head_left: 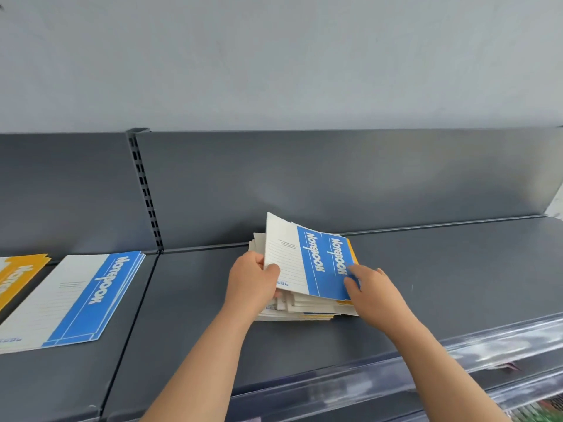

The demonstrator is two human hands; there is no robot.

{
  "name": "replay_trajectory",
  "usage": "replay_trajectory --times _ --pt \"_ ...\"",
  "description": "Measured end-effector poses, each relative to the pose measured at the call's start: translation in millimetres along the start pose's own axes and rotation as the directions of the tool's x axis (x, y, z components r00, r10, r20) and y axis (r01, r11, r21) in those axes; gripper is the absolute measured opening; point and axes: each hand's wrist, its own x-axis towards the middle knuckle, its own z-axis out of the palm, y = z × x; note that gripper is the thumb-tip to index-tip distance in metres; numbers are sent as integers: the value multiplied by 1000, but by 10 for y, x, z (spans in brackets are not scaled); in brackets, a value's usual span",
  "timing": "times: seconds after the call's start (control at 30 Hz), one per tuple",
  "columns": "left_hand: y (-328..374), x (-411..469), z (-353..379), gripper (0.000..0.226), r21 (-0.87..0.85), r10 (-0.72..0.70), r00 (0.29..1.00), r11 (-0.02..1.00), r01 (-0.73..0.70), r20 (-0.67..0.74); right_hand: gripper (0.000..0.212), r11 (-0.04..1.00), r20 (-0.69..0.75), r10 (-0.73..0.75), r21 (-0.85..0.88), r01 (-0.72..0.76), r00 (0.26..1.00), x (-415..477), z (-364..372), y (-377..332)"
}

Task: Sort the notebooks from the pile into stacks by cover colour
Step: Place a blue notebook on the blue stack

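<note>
Your left hand [253, 278] is gripping the left edge of the blue notebooks [316, 263], holding them tilted above the pile [304, 309] on the shelf [426, 269]; your right hand [368, 284] is pinching their right edge; a blue stack [76, 296] and a yellow stack [18, 275] are lying well to the left.

Setting: shop. Grey metal shelf [441, 278] with back panel [304, 184]; slotted upright [145, 190] at left; clear price strip [487, 348] along the near edge. Matching notebooks [76, 296] lie on it in piles.
</note>
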Motion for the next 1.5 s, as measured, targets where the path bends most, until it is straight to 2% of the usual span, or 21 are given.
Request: replay_trajectory --times 0.1,0.3,0.4,0.67,0.83,0.93,1.03,1.1,1.3,1.43,1.5 --pt "7 -7 55 11 -33 -9 1000 999 9 -17 27 1000 54 -13 -10 13 998 -4 69 18" --pt "-69 50 32 15 14 22 999 1000 -21 -36 25 989 48 -98 118 91 994 23 118 10" --pt "-117 32 7 14 -7 -10 998 1000 10 -58 30 984 19 -84 159 80 996 49 118 43" --pt "-182 -3 -2 16 -17 -75 994 997 74 -80 22 972 -39 44 234 -34 998 97 138 43" --pt "-181 0 -12 13 -22 -79 993 997 78 -92 36 964 -24 11 266 -4 1000 74 143 38" --pt "-173 8 -33 9 -19 -67 993 998 65 -100 34 928 -32 -4 372 16 999 24 108 -7" --pt "-181 -6 -44 16 -40 -65 993 997 61 -101 30 891 -70 -24 451 53 997 -9 78 -90" --pt "-189 -21 -61 15 -34 -74 993 997 71 -97 34 894 -78 -22 445 54 997 0 72 -123" --pt "-229 -39 -179 13 -22 -120 988 993 118 -98 38 965 -13 -87 248 88 996 50 160 -219" --pt "-248 -30 -304 20 -130 -166 985 979 159 -51 36 951 1 -104 291 99 995 19 156 -333" --pt "-258 -34 -346 19 -125 -155 987 981 148 -49 35 946 6 -94 312 87 996 -8 161 -361"
